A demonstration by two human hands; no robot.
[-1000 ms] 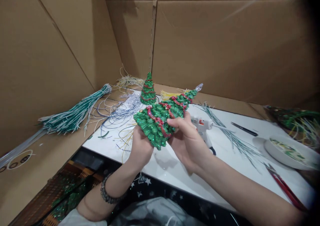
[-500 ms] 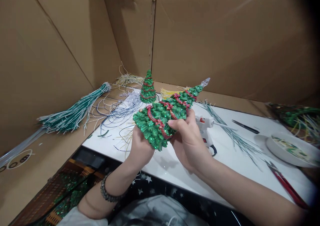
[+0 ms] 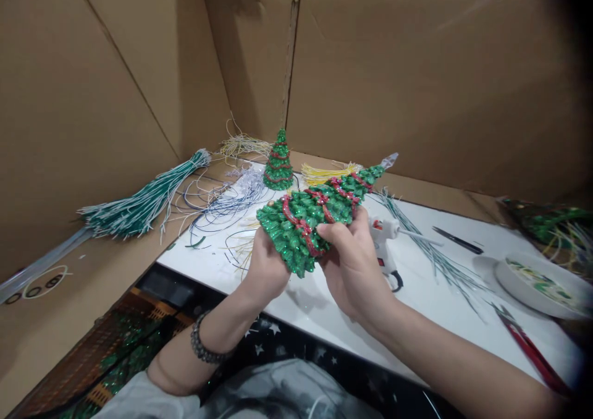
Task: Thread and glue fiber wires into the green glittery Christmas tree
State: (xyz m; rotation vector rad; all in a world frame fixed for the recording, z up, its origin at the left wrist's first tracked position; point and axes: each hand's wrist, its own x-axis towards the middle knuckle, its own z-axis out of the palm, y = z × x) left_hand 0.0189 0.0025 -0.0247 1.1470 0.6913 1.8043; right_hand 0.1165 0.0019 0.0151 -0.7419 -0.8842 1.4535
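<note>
Both my hands hold a glittery green cone-shaped Christmas tree (image 3: 315, 215) wound with a red garland, tilted with its clear tip pointing up and to the right. My left hand (image 3: 266, 267) grips the tree's wide base from below. My right hand (image 3: 354, 264) is closed on its middle, thumb across the front. A second, smaller green tree (image 3: 278, 162) stands upright on the white board (image 3: 426, 301) behind them.
A white glue gun (image 3: 382, 237) lies just right of my hands. Bundles of green strips (image 3: 143, 203), loose blue and yellow wires (image 3: 227, 206), a black pen (image 3: 458, 240), a white bowl (image 3: 532, 280) and red-handled pliers (image 3: 528, 348) lie about. Cardboard walls (image 3: 417, 85) enclose the table.
The tree in my hands has shifted slightly right and down in the view as my head moved; both grips stay the same.
</note>
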